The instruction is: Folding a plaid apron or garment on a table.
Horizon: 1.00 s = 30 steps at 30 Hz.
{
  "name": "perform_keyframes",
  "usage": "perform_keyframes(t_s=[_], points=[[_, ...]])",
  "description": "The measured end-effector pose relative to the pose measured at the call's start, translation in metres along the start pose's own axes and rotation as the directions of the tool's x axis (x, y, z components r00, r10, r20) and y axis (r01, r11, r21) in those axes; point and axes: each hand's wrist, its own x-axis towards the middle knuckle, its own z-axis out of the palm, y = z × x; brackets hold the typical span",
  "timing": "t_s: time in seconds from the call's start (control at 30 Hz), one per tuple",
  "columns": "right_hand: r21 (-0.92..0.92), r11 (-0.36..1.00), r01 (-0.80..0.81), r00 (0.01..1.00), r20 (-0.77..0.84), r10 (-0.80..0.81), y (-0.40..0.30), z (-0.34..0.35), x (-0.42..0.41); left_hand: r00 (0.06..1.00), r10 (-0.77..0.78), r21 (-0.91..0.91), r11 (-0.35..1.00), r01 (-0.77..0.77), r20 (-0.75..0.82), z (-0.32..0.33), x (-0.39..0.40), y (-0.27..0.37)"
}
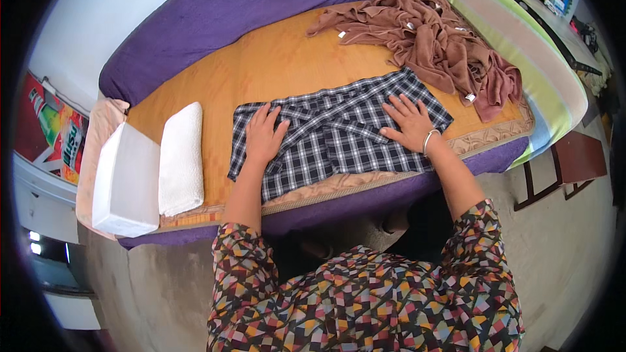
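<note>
A black-and-white plaid cloth garment (303,156) lies spread along the front edge of a sofa seat, with long strips of the same cloth crossing over its middle. My left hand (264,134) rests flat on its left part, fingers apart and pointing away from me. On its right part lies my right hand (410,124), palm down with the fingers spread, a light-coloured bangle at the wrist. Neither hand grips the cloth. Part of the garment is hidden under my hands.
Left on the seat mat (220,78) are a folded white towel (182,161) and a white box-shaped object (127,181). Brown towels (420,34) lie heaped at the back right, beside a striped cover (518,54). A dark red stool (579,156) stands at the right.
</note>
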Motion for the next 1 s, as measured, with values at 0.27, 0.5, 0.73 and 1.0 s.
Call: perform_keyframes(t_s=[0.27,0.5,0.73,1.0], points=[[-0.056,0.998,-0.031,0.994,-0.103,0.025,-0.015,0.003,-0.033,0.995,0.015,-0.012,1.0,-0.016,-0.101,-0.001,-0.004,-0.001],[-0.013,1.0,-0.012,0.997,-0.078,0.011,-0.008,0.009,-0.034,0.998,-0.014,-0.004,1.0,0.014,-0.066,0.0,-0.007,-0.001],[0.021,0.999,0.029,0.995,-0.095,-0.027,-0.006,0.004,-0.034,0.998,-0.027,-0.044,0.999,0.025,-0.065,-0.003,-0.013,-0.005],[0.016,1.0,0.022,0.996,-0.083,-0.021,-0.005,0.004,-0.036,0.917,-0.314,-0.362,0.907,0.214,-0.244,-0.043,-0.054,-0.064]])
